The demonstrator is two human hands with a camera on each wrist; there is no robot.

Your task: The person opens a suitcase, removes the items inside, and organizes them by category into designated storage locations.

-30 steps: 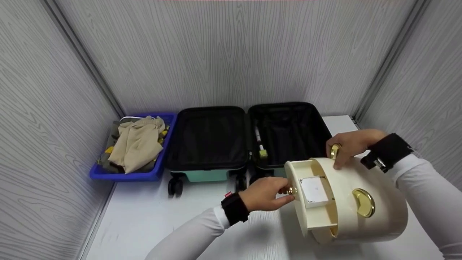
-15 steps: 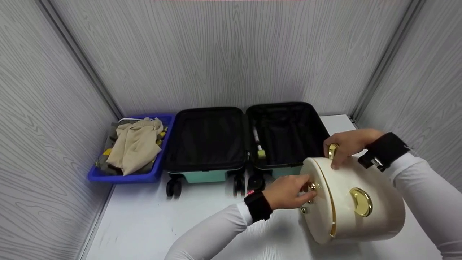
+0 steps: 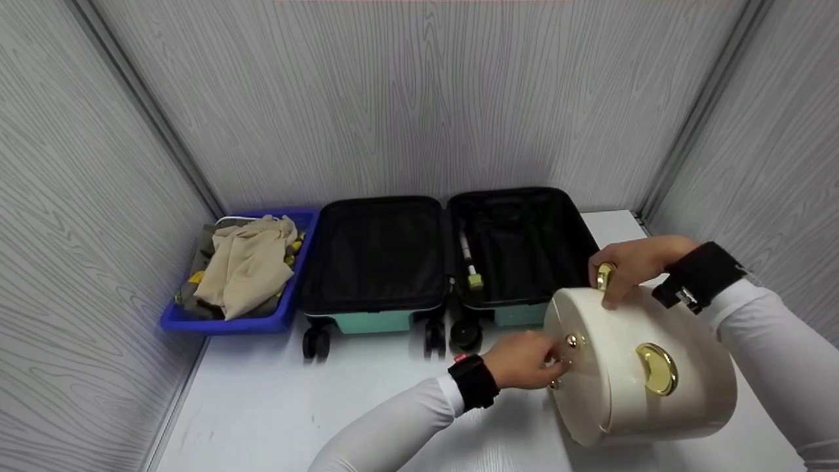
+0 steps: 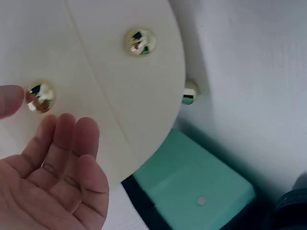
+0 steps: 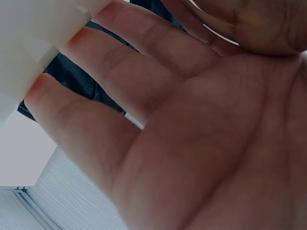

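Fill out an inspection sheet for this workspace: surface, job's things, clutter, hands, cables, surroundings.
Surface: white table, bare in front.
Job's things: cream round box lying on its side, drawers shut, gold knobs on its face.
Clutter: open suitcase with black lining, mint shell; blue bin heaped with clothes.
Hands: left hand at the box's face by the knobs, fingers relaxed; right hand grips the gold handle on top.
Cables: nothing seen.
Surroundings: grey wood-grain walls on three sides.
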